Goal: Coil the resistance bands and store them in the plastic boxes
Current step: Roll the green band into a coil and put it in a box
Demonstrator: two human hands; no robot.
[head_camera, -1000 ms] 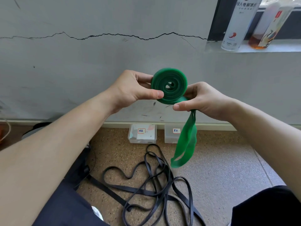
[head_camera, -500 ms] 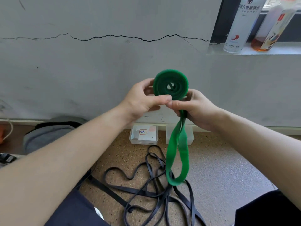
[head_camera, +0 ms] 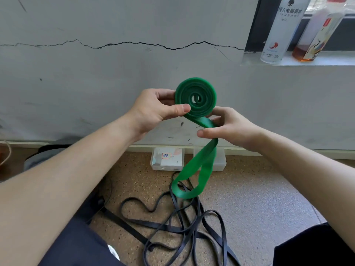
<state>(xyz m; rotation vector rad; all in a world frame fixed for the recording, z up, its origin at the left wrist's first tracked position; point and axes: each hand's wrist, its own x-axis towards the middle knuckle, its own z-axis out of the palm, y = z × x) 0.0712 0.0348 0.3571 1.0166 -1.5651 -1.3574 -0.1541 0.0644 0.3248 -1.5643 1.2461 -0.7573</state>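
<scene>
Upper right of the frame: a white bottle [head_camera: 278, 35] on the window ledge [head_camera: 330, 61] carried a row of dark Chinese characters near its top, among them "人电解"; the rest of the row was too blurred to read. A line of small spaced capitals beneath it could not be made out, nor could the fine print beside a red swirl emblem near the base. The neighbouring bottle of amber liquid [head_camera: 315, 39] showed a red vertical strip whose writing was illegible. Centre of the frame, below the middle: a plastic box [head_camera: 156, 166] bore a red-bordered label [head_camera: 166, 155] with two blue handwritten characters, apparently "绿色".
</scene>
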